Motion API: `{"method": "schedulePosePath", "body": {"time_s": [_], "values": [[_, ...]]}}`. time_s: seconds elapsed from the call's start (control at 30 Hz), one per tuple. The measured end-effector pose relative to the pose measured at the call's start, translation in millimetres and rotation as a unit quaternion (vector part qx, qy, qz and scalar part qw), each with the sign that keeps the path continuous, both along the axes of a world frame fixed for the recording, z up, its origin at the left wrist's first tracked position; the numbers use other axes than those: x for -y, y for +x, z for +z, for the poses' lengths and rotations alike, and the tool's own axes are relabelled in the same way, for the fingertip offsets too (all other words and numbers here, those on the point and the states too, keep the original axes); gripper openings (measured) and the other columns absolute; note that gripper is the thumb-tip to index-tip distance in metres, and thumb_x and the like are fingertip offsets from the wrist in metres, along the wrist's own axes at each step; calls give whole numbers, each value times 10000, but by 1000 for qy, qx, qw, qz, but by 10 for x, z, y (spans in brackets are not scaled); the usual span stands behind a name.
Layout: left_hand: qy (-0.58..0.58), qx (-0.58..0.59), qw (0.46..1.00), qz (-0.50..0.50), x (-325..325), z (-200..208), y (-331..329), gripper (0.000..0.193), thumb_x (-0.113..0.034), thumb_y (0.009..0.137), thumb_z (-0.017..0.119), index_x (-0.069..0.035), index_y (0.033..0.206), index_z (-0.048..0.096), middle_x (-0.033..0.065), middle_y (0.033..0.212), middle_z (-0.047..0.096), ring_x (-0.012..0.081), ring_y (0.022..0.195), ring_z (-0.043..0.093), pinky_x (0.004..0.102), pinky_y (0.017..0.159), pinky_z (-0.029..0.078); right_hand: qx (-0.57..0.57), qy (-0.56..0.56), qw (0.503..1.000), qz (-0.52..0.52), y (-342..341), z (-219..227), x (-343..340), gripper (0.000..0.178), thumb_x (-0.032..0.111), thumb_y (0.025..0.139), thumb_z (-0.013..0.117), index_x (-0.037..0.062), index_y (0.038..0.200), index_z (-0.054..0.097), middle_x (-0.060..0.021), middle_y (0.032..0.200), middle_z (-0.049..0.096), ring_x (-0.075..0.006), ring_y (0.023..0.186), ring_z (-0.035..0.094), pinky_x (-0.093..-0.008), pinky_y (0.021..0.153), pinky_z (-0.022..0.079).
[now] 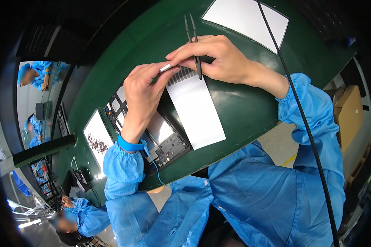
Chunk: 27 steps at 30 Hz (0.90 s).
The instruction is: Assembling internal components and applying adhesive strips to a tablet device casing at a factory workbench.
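My left hand (143, 86) pinches a small white rectangular piece (165, 67) between thumb and fingertips. Tucked in my right hand (224, 59) is a pair of dark tweezers (198, 66), its tips pointing away from me. The right fingertips meet the left ones at the white piece; whether they grip it too is hidden. Under both hands lies a white sheet (198, 115) with a row of dark grey strips (184, 76) at its far end. Partly covered by my left forearm, an opened flat electronic device (171, 142) shows its inner parts.
A white tray (95, 131) of small dark bits lies left of the device on the green table (239, 111). At the far right is a white panel (247, 20). A black cable (299, 96) crosses the view. A blue wrist strap (130, 144) trails a cord. Co-workers (84, 218) sit leftward.
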State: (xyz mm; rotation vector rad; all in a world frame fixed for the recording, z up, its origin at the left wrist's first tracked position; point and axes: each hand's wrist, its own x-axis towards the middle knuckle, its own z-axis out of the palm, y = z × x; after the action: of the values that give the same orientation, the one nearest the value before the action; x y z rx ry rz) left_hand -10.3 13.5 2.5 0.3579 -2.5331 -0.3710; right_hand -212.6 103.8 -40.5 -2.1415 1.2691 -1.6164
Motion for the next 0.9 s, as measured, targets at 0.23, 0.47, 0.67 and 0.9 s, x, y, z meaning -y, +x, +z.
{"method": "schedulePosePath", "body": {"time_s": [0.23,0.47,0.67,0.9], "values": [[310,-74,939,128,-59,72,-40,228,-144,889,749,-2,1067,738,26,840,735,57,775,635,212,703,501,87,24,983,-159,-46,49,-11,389,157,826,790,77,1141,575,-12,1045,680,-102,856,606,-250,761,458],[256,-98,955,116,-22,58,-6,308,-170,874,769,-22,1139,713,41,948,731,74,842,638,225,757,513,146,51,985,-78,53,6,-19,324,145,812,796,67,1006,549,-6,906,634,-82,733,564,-224,673,468],[427,-175,884,79,28,105,74,746,-427,1017,519,-138,1570,111,243,1523,296,357,1306,487,465,1065,418,172,-20,985,3,22,31,-2,279,72,823,763,76,982,533,-7,898,589,-83,777,560,-242,697,491],[472,-226,852,-15,182,85,24,943,72,841,706,-117,1559,126,214,1513,343,233,1147,598,343,923,541,123,184,971,88,12,81,-72,278,36,856,726,79,1013,501,-2,961,603,-99,866,579,-271,752,481]]}}
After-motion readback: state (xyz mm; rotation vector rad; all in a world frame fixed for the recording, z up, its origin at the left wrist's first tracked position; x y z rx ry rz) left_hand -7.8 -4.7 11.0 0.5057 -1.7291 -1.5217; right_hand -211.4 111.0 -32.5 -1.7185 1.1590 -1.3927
